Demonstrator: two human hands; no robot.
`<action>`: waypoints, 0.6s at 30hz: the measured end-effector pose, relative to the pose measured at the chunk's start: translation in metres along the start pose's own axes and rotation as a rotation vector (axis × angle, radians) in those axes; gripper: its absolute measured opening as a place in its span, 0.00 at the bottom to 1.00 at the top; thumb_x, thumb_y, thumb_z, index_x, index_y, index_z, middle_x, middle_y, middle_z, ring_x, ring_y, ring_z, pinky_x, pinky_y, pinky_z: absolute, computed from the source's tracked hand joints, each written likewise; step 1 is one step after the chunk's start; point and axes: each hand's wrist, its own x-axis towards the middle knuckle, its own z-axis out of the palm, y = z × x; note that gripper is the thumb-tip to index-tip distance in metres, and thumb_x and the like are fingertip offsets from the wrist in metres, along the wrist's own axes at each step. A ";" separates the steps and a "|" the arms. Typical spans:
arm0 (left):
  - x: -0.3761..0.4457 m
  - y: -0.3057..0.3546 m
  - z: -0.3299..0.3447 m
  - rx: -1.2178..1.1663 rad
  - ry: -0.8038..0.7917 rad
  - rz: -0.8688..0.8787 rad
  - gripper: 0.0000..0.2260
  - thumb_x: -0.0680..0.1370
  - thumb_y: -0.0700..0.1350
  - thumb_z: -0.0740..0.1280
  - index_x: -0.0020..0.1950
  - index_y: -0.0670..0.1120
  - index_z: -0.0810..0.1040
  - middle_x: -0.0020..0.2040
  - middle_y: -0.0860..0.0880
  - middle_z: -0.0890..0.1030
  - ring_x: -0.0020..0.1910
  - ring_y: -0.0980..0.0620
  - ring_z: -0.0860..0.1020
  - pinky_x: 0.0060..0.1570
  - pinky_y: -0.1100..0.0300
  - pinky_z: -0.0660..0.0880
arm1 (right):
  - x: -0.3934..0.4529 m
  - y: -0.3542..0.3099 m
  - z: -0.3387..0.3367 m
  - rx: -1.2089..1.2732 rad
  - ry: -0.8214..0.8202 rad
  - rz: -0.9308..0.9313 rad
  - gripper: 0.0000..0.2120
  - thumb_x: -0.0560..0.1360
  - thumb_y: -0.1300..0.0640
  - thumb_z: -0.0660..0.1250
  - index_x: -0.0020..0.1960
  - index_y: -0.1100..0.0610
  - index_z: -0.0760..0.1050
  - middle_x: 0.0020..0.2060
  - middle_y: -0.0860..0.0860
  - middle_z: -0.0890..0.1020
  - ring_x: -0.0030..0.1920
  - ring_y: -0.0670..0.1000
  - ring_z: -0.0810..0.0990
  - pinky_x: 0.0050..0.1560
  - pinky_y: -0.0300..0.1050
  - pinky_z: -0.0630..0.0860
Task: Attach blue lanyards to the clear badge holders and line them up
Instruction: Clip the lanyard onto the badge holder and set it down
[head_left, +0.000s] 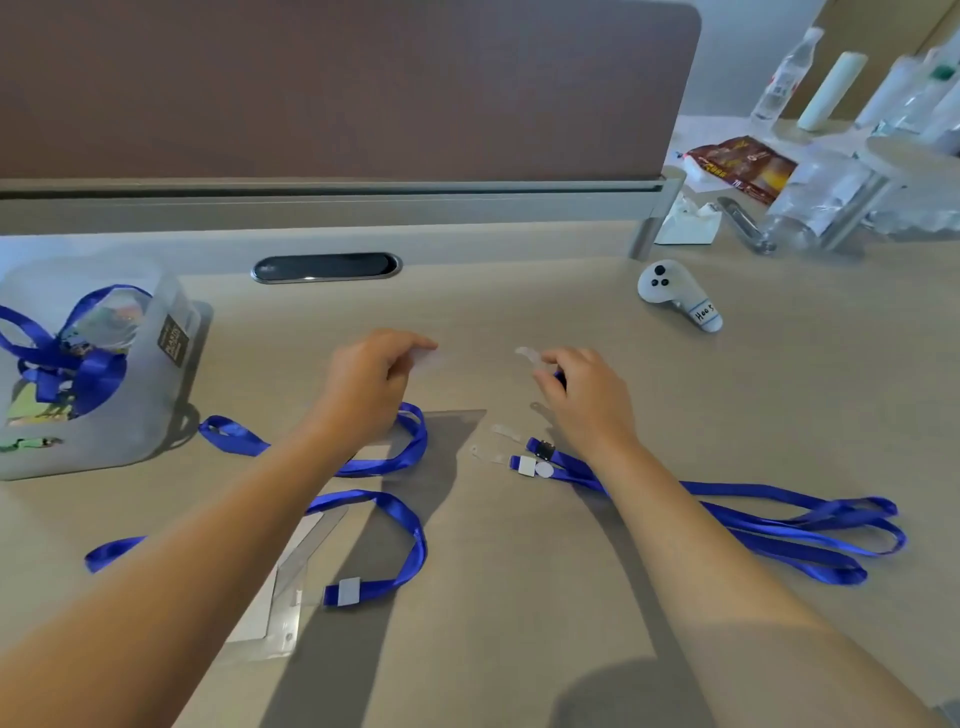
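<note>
My left hand (371, 384) hovers over the middle of the desk, its thumb and fingers pinching the edge of a clear badge holder (428, 357) that is barely visible. My right hand (584, 397) pinches the clear plastic strap (525, 354) at the end of a blue lanyard (779, 519), which trails right across the desk. More strap ends with white tabs (527, 464) lie below that hand. Another blue lanyard (405, 540) loops under my left forearm, its end beside a clear badge holder (288, 577) at the front left.
A frosted plastic bin (156, 405) with more blue lanyards and cards stands at the left. A white controller (675, 293) lies at the back right. Bottles, a snack bag (743, 166) and clutter crowd the far right. A partition (337, 88) runs along the back.
</note>
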 end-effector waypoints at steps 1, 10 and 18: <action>0.002 0.002 -0.003 -0.011 0.021 0.015 0.15 0.77 0.33 0.55 0.60 0.42 0.76 0.60 0.41 0.78 0.59 0.43 0.74 0.54 0.61 0.67 | 0.002 -0.007 -0.006 0.050 0.047 -0.030 0.15 0.79 0.53 0.56 0.57 0.59 0.75 0.53 0.56 0.78 0.50 0.55 0.75 0.48 0.44 0.67; -0.006 0.008 -0.032 -0.327 0.246 0.085 0.15 0.79 0.36 0.54 0.64 0.44 0.71 0.60 0.44 0.78 0.54 0.53 0.72 0.53 0.61 0.67 | -0.009 -0.064 -0.020 0.361 0.142 -0.171 0.13 0.80 0.53 0.53 0.39 0.55 0.68 0.32 0.45 0.71 0.32 0.43 0.69 0.30 0.29 0.66; -0.083 -0.015 -0.040 -0.541 0.300 0.073 0.15 0.80 0.38 0.54 0.64 0.44 0.71 0.58 0.48 0.77 0.51 0.55 0.70 0.53 0.61 0.67 | -0.075 -0.093 0.019 0.567 0.130 -0.167 0.11 0.79 0.60 0.53 0.47 0.61 0.74 0.29 0.50 0.72 0.28 0.47 0.67 0.29 0.38 0.65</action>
